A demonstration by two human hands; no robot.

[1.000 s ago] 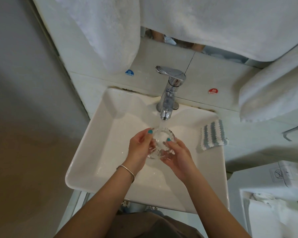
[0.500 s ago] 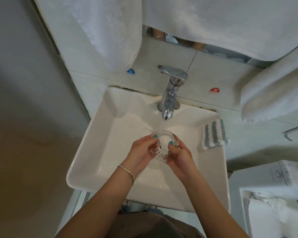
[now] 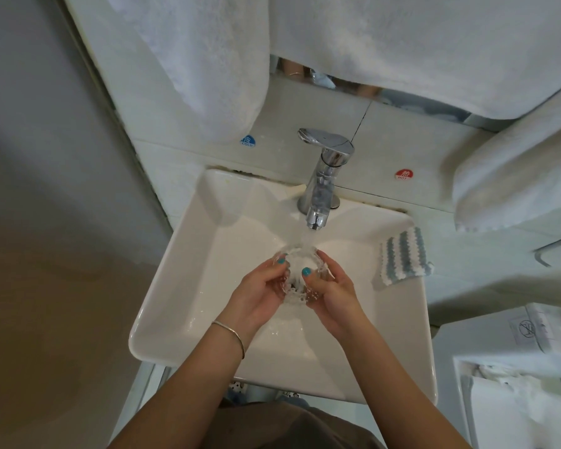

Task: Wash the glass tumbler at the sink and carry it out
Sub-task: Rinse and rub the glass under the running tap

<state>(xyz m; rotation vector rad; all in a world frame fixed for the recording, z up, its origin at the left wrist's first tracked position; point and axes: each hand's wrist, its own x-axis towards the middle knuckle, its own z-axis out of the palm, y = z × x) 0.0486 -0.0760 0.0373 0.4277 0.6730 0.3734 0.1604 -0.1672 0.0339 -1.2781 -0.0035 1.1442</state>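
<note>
Two stickers on the wall tiles behind the basin are readable: a blue one (image 3: 247,141) off to the left of the faucet says COLD under a Chinese character, and a red round one (image 3: 403,174) to the right says HOT, same layout. There's also a grey label with a crossed-out symbol (image 3: 526,328) on the white box at the right edge, but its print is too small to make out.

The glass tumbler (image 3: 300,273) is clear with a knobbly, textured wall, held mouth-up over the middle of the white sink (image 3: 175,286), right under the chrome faucet (image 3: 324,176). A stream of water (image 3: 303,238) runs straight into it and splashes around the rim.

The left hand (image 3: 256,293) is wrapped around the tumbler's left side, thumb with teal polish at the rim. The right hand (image 3: 332,294) grips the right side, its teal thumbnail hooked over the rim, apparently reaching inside, though the splashing makes that hard to be sure of. A thin silver bangle (image 3: 230,335) sits on the left wrist.

A blue-and-white striped cloth (image 3: 404,256) lies on the sink's right rim, and white towels (image 3: 402,43) hang above.
</note>
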